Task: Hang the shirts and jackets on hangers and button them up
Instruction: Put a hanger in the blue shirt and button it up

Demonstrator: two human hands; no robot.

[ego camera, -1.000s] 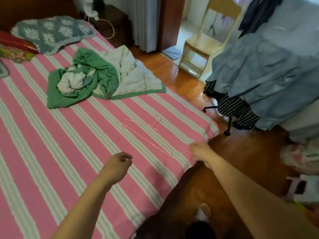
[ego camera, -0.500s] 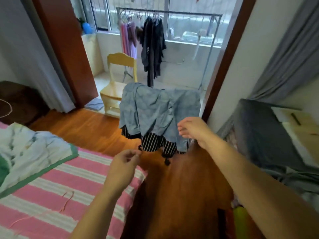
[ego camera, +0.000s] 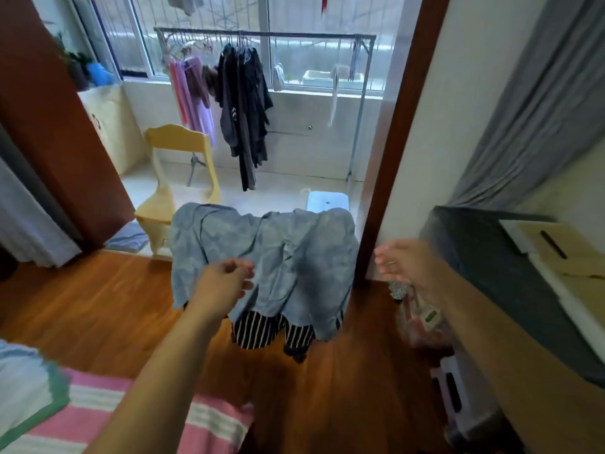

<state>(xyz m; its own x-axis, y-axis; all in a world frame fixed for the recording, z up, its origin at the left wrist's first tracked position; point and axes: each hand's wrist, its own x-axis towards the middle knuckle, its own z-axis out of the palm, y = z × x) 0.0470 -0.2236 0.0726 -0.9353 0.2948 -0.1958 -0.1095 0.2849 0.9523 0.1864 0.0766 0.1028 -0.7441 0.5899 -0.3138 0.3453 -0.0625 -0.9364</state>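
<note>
At the far left edge, a pale curtain (ego camera: 29, 224) hangs beside a reddish-brown wooden panel (ego camera: 49, 126). Low in the left corner, a bed (ego camera: 203, 427) with a pink and white striped cover juts into view, with a green-edged white blanket (ego camera: 29, 398) lying on it. Further right, past the wood floor (ego camera: 98, 306), a yellow wooden chair (ego camera: 178, 178) stands at the threshold of a bright balcony. Behind it, a metal clothes rack (ego camera: 327, 36) runs in front of the window, carrying pink and purple garments (ego camera: 193, 90) and, just to their right, dark clothes (ego camera: 244, 103) on hangers.

At the centre, a light blue shirt (ego camera: 294, 257) is draped over a support that it hides, and a black and white striped garment (ego camera: 262, 329) shows from under its lower edge. The left hand (ego camera: 226, 283) reaches out in front of this blue shirt, fingers loosely curled toward the thumb; whether it touches or pinches the fabric cannot be told. Just right of the shirt, a small pale blue stool (ego camera: 327, 201) sits on the balcony floor.

Right of a dark door frame (ego camera: 389, 158), the right hand (ego camera: 409, 260) is blurred, fingers extended and relaxed, holding nothing, apart from the shirt. Below it lies a pinkish plastic bag (ego camera: 422, 319). At the far right, a grey curtain (ego camera: 537, 103) hangs above a dark grey covered surface (ego camera: 491, 273).
</note>
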